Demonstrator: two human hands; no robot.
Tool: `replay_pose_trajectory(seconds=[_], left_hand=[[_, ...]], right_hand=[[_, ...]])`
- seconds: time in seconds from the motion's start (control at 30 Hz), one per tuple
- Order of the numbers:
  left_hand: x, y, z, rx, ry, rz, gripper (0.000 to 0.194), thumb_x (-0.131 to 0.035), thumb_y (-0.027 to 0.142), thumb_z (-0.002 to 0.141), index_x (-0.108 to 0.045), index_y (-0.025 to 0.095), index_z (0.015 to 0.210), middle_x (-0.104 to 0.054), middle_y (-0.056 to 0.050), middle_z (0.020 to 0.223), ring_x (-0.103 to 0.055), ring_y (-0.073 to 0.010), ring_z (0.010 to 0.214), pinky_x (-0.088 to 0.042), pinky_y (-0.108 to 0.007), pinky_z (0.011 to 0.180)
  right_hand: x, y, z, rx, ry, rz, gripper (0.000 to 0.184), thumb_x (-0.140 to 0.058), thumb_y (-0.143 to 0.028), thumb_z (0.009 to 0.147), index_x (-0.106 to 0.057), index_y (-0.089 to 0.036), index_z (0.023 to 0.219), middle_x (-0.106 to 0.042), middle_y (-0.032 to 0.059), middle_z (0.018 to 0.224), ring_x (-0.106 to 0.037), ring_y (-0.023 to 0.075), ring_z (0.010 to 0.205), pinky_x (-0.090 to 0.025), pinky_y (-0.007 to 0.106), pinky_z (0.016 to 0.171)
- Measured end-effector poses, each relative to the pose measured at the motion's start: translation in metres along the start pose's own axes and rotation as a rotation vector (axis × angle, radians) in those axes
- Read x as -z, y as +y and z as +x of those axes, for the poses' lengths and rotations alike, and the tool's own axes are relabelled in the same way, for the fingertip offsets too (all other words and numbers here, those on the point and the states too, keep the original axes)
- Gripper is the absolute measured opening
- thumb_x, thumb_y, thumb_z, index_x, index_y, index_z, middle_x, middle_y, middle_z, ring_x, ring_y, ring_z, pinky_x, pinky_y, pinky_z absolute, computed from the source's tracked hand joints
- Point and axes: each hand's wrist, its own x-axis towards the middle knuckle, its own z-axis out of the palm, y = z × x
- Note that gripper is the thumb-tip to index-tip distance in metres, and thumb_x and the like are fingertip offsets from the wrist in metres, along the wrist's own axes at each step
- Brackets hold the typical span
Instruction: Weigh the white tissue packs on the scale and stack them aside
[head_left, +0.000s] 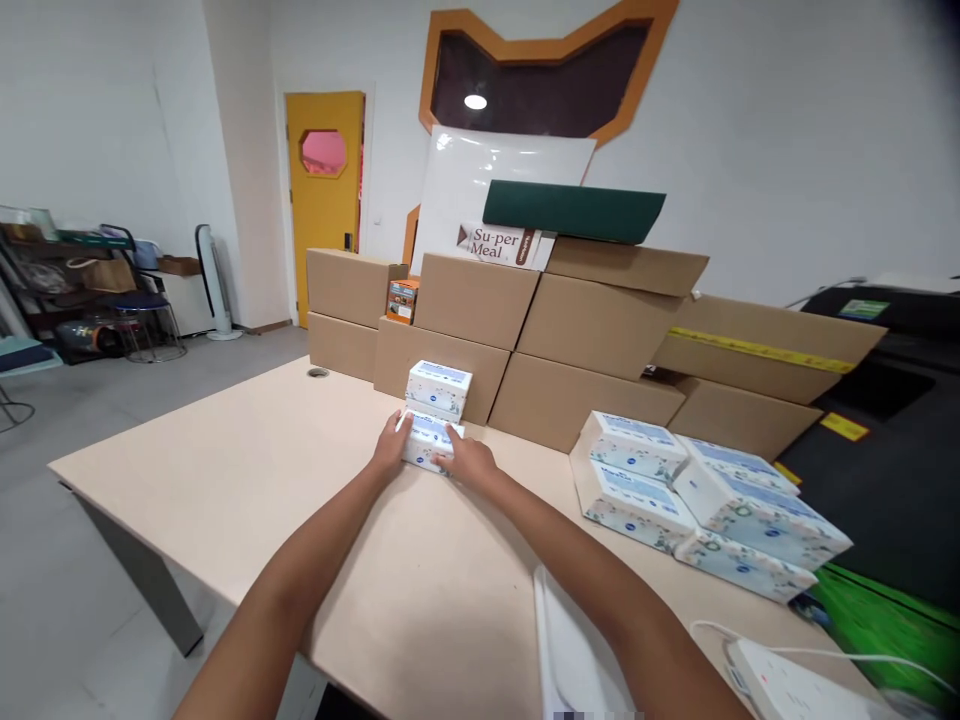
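A white and blue tissue pack [429,432] lies on the table, gripped from both sides. My left hand [391,443] is closed against its left end, and my right hand [466,458] presses its right end, thumb on top. Right behind it stands another tissue pack [439,388], reaching higher, with a further pack partly hidden under it. Over to the right is a group of several similar packs, with one tissue pack [637,445] on top at its left and a larger tissue pack [765,515] at its right.
Stacked cardboard boxes [472,300] line the back of the table [225,455]. A dark green box lid [574,212] lies on top. At the front right are a white power strip [787,680] with a cable and a white flat object [577,650] beneath my right forearm.
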Motion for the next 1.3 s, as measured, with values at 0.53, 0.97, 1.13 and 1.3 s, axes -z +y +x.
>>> replay_pose_trajectory(seconds=[0.53,0.97,1.13,1.3], left_hand=[[-0.015,-0.019,0.024,0.006,0.235,0.148,0.039,-0.055,0.05,0.107,-0.071,0.019,0.126,-0.076,-0.016,0.136,-0.071,-0.0321,0.129,-0.055,-0.045,0.113],[-0.012,-0.024,0.038,-0.142,0.385,0.226,0.061,-0.056,0.049,0.103,-0.044,0.015,0.153,-0.043,-0.027,0.169,-0.033,-0.0377,0.166,-0.022,-0.062,0.138],[-0.028,-0.027,0.022,-0.646,0.229,0.453,0.079,-0.066,0.052,0.096,-0.039,0.01,0.158,-0.019,-0.03,0.18,0.001,-0.0432,0.174,-0.003,-0.067,0.14],[-0.065,-0.044,-0.014,-1.173,-0.041,0.634,0.063,-0.069,0.049,0.099,-0.051,0.022,0.153,-0.05,-0.023,0.164,-0.033,-0.0421,0.166,-0.025,-0.068,0.136]], right_hand=[[-0.005,-0.001,0.032,-0.014,0.012,-0.061,0.092,-0.053,-0.068,0.106,-0.025,-0.016,0.176,-0.074,0.0233,0.143,-0.073,0.0353,0.132,-0.055,0.039,0.099],[0.02,0.014,0.019,0.013,-0.002,0.051,0.098,-0.044,-0.072,0.108,-0.01,-0.015,0.179,-0.073,0.0228,0.148,-0.071,0.0369,0.135,-0.055,0.046,0.106],[0.033,0.1,-0.049,0.029,0.286,0.04,0.078,-0.039,-0.06,0.112,-0.026,-0.016,0.176,-0.054,0.0193,0.171,-0.055,0.0342,0.155,-0.045,0.048,0.123],[0.027,0.204,-0.11,-0.285,0.298,-0.211,0.076,-0.062,-0.049,0.103,-0.045,-0.009,0.167,-0.045,0.0252,0.175,-0.032,0.0439,0.168,-0.023,0.069,0.134]])
